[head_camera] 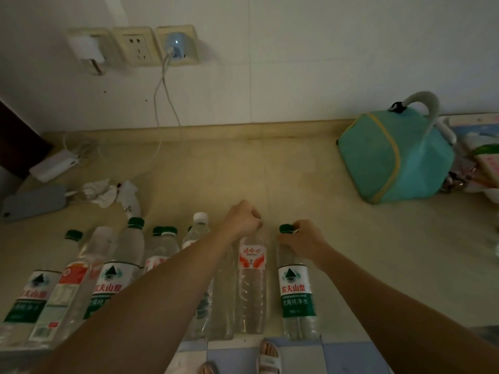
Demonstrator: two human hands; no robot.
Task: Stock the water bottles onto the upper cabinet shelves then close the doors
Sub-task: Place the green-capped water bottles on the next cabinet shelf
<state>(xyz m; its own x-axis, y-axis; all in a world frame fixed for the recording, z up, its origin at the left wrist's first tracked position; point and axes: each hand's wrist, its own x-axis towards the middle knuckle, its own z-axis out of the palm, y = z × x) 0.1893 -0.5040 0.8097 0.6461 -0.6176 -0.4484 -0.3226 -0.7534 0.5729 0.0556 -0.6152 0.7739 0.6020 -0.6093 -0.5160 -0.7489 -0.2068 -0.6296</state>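
Two hands reach forward, arms extended: left hand (243,218) fisted round red-label bottle (252,287) top, right hand (303,238) gripping green-cap bottle (297,292) neck. Both bottles upright at tabletop (270,171) front edge.

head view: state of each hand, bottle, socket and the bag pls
left hand: curled over the top of the red-label bottle, which stands upright
right hand: grips the neck of the green-label bottle, upright, green cap on
row of bottles: upright, caps on
middle socket: nothing plugged in
right socket: charger plugged in, light on
teal bag: zipped shut
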